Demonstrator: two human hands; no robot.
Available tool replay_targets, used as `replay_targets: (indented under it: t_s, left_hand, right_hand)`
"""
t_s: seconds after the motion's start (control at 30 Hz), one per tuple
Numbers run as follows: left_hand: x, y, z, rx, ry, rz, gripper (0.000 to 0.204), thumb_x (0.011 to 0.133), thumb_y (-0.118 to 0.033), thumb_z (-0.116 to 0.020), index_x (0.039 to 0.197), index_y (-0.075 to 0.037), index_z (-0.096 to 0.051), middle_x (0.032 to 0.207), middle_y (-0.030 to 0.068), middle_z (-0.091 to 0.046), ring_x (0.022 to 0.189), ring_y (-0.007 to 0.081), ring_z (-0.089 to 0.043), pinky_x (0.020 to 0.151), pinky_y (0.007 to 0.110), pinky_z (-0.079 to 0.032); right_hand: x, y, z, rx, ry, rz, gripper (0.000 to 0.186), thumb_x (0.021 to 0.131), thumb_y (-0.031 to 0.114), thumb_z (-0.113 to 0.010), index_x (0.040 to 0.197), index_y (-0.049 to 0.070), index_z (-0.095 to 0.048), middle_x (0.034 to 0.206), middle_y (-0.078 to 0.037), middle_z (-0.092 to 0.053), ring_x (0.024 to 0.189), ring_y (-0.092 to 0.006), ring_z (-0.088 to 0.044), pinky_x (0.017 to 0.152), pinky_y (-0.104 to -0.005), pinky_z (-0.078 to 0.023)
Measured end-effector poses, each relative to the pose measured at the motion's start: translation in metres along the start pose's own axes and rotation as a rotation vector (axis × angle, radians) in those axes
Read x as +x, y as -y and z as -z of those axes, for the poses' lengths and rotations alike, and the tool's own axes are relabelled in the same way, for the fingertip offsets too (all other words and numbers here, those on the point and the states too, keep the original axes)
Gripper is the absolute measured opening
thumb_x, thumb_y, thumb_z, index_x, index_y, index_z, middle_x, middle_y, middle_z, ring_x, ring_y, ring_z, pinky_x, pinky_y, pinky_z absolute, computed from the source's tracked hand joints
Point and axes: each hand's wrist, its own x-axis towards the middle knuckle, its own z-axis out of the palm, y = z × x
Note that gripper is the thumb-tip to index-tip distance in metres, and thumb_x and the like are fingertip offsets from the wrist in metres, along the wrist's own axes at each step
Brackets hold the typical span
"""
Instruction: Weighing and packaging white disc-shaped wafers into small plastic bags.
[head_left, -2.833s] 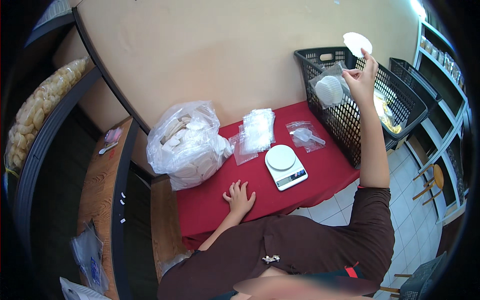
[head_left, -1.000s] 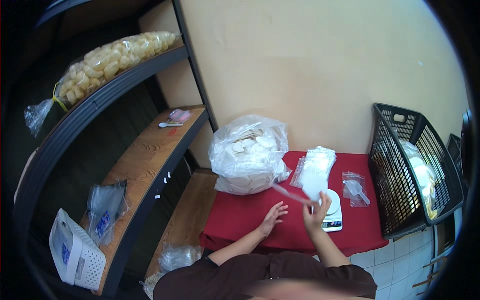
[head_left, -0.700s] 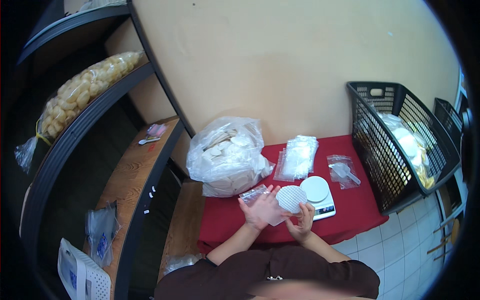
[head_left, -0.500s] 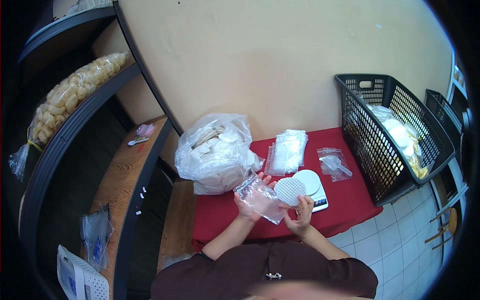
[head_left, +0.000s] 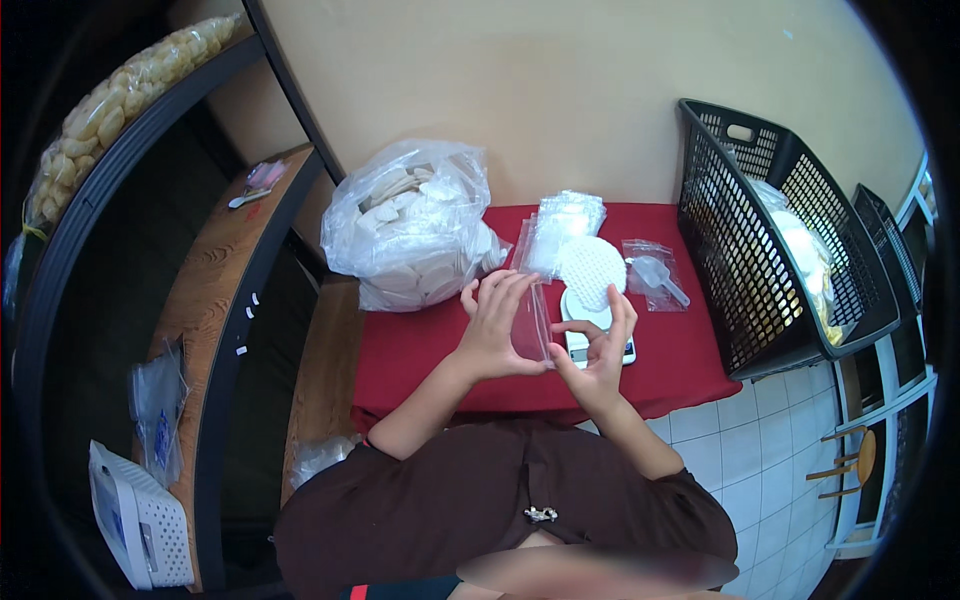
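Observation:
My left hand [head_left: 490, 330] is closed around a clear zip bag [head_left: 531, 325], thumb at its lower end and fingertips at its upper end. The bag is held up with its edge toward me. In my right hand [head_left: 598, 360] a white round disc with a dimpled surface [head_left: 593, 270] is gripped by the fingertips, above the scale. The right thumb and a bent finger are beside the bag's edge; whether they touch it I cannot tell. Partly hidden under the disc and hand is a white kitchen scale [head_left: 583, 312] on the red tablecloth [head_left: 440, 355].
A large plastic bag of white discs [head_left: 405, 235] stands left. Behind my hands lie stacked clear bags [head_left: 565, 222] and a bagged plastic scoop [head_left: 655, 275]. A black basket [head_left: 735, 230] holding filled bags is at right. A shelf rack [head_left: 215, 270] borders the left.
The bag has turned from lying flat across my left palm to standing on edge. My right hand has lifted the disc away from it, over the scale. The whole view has shifted.

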Motion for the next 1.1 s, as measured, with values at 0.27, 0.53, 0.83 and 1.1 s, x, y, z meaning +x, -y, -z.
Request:
replay_targets:
  t_s: [0.27, 0.53, 0.83, 1.1]
  left_hand:
    - [-0.017, -0.012, -0.003, 0.056, -0.046, 0.061, 0.122, 0.045, -0.057, -0.085, 0.144, -0.009, -0.032, 0.14, 0.0116, -0.04, 0.136, 0.032, -0.03, 0.106, 0.062, -0.01]
    - [-0.028, -0.01, -0.008, 0.254, -0.228, 0.015, 0.118, 0.043, -0.058, -0.083, 0.14, -0.009, -0.037, 0.136, 0.0079, -0.044, 0.134, 0.0283, -0.034, 0.107, 0.061, -0.006]
    - [-0.034, -0.011, 0.002, 0.28, -0.283, 0.036, 0.106, 0.046, -0.064, -0.081, 0.131, -0.01, -0.047, 0.126, 0.0066, -0.052, 0.127, 0.0267, -0.043, 0.106, 0.059, -0.009]
    - [-0.037, -0.002, 0.021, 0.26, -0.255, 0.142, 0.11, 0.044, -0.066, -0.081, 0.132, -0.01, -0.047, 0.125, 0.0058, -0.052, 0.124, 0.0263, -0.044, 0.106, 0.058, -0.01]
  right_hand:
    - [-0.001, -0.003, -0.01, 0.015, -0.002, -0.138, 0.087, 0.073, -0.012, -0.072, 0.146, -0.004, -0.025, 0.136, -0.015, -0.028, 0.087, -0.0183, -0.065, 0.074, -0.0268, -0.056]
    - [-0.001, -0.002, -0.021, 0.11, 0.063, -0.195, 0.085, 0.074, -0.012, -0.073, 0.145, -0.004, -0.026, 0.134, -0.013, -0.03, 0.082, -0.0146, -0.062, 0.073, -0.0251, -0.055]
    - [-0.003, -0.006, -0.027, 0.228, 0.041, -0.235, 0.085, 0.077, -0.012, -0.071, 0.146, -0.002, -0.023, 0.135, -0.012, -0.028, 0.096, -0.0191, -0.061, 0.083, -0.0304, -0.052]
    - [0.018, 0.005, 0.002, -0.241, 0.162, 0.169, 0.031, 0.085, 0.011, -0.066, 0.113, -0.001, -0.063, 0.109, -0.016, -0.058, 0.101, -0.0283, -0.055, 0.087, -0.0374, -0.044]
